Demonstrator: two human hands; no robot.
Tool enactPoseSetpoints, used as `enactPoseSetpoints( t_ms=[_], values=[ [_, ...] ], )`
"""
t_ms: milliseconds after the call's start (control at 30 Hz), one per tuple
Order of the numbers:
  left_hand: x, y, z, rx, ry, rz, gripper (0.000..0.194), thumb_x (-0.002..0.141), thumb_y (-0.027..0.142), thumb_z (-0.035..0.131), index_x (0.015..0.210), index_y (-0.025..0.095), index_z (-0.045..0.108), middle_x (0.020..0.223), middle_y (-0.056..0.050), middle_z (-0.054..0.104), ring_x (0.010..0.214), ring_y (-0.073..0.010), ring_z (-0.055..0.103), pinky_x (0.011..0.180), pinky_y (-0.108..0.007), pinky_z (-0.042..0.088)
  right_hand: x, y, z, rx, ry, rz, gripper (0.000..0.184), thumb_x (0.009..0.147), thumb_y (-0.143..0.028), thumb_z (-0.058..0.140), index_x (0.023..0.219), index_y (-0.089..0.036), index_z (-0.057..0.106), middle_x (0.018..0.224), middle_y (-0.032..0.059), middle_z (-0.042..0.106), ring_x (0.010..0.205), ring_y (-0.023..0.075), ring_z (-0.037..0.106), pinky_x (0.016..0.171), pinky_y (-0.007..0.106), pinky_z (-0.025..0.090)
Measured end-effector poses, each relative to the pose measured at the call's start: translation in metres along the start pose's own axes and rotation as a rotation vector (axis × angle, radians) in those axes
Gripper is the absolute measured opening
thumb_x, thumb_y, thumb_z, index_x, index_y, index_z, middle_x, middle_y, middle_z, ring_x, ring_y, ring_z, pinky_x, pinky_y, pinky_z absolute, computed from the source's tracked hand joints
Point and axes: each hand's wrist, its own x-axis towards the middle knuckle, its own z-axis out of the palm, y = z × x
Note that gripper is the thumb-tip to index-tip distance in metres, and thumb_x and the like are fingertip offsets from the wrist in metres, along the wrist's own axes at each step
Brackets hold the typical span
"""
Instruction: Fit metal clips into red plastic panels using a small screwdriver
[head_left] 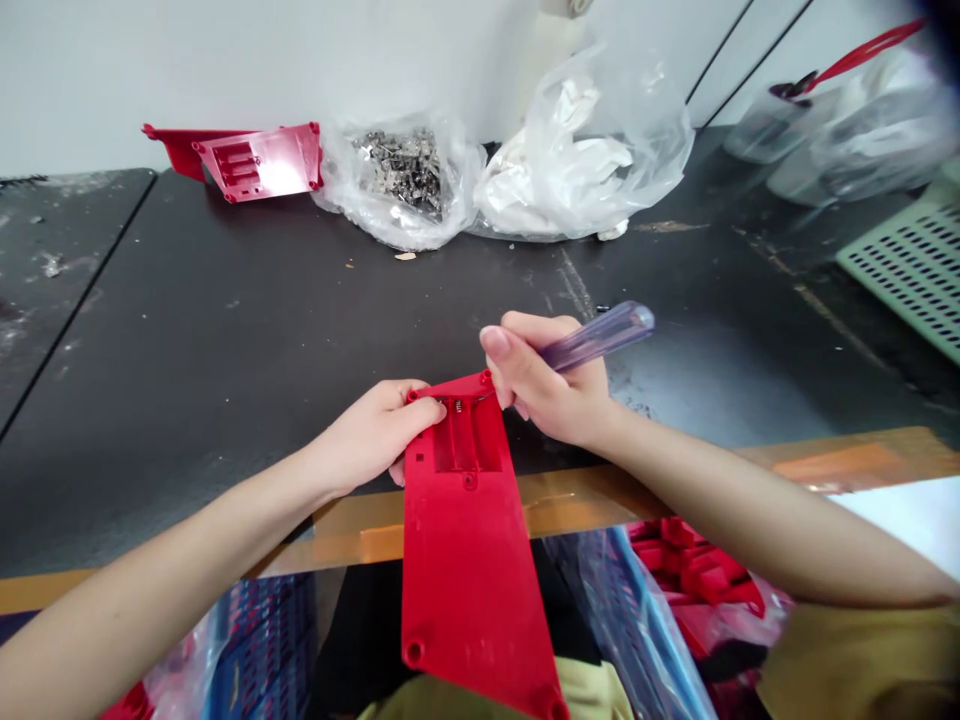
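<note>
No lettering is legible. A clear bag (337,185) holds small metal parts (409,170). The left hand (379,430) grips the red housing (476,560), tilted over the table's taped edge; the right hand (559,385) grasps a translucent-handled tool (600,337).

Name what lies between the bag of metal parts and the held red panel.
Black tabletop, with a pale scrap near the bag; the head view shows it.

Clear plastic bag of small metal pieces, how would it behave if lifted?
The clear plastic bag probably sags, its film being thin and crumpled. The small silvery metal pieces likely make it heavy for its size and could spill: its top looks open.
</note>
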Motion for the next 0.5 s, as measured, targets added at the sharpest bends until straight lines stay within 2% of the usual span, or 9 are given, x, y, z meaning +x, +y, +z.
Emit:
enactPoseSetpoints(
  t_ms=[233, 400, 500],
  values=[
    [-0.0014, 0.0013, 0.0009, 0.006, 0.009, -0.011, 0.022, 0.089, 0.014, 0.044, 0.069, 0.015, 0.054, 0.043, 0.008, 0.052, 0.033, -0.0033, 0.044, 0.031, -0.01, 0.034, 0.0014, 0.0, 0.0001, -0.078, -0.045, -0.067, 0.056, 0.097, -0.043, 0.054, 0.051, -0.02, 0.032, 0.045, -0.0072, 0.028, 0.041, 0.0038, 0.028, 0.04, 0.024, 0.021],
    [-0.0023, 0.0009, 0.0008, 0.015, 0.021, -0.001, 0.024, 0.09, 0.015, 0.044, 0.067, 0.016, 0.05, 0.042, 0.009, 0.05, 0.032, -0.0028, 0.042, 0.031, -0.009, 0.033, -0.0003, 0.0016, -0.0008, 0.018, -0.007, 0.007, 0.055, 0.097, -0.045, 0.053, 0.053, -0.02, 0.033, 0.046, -0.008, 0.027, 0.041, 0.0035, 0.027, 0.039, 0.023, 0.021],
    [-0.0024, 0.0008, 0.0008, 0.01, 0.016, -0.01, 0.024, 0.09, 0.015, 0.043, 0.067, 0.016, 0.051, 0.042, 0.008, 0.05, 0.032, -0.0033, 0.042, 0.03, -0.01, 0.034, -0.0018, -0.0004, -0.0011, -0.053, -0.001, -0.003, 0.055, 0.097, -0.045, 0.053, 0.053, -0.02, 0.033, 0.047, -0.0075, 0.026, 0.042, 0.004, 0.026, 0.04, 0.024, 0.02]
  ],
)
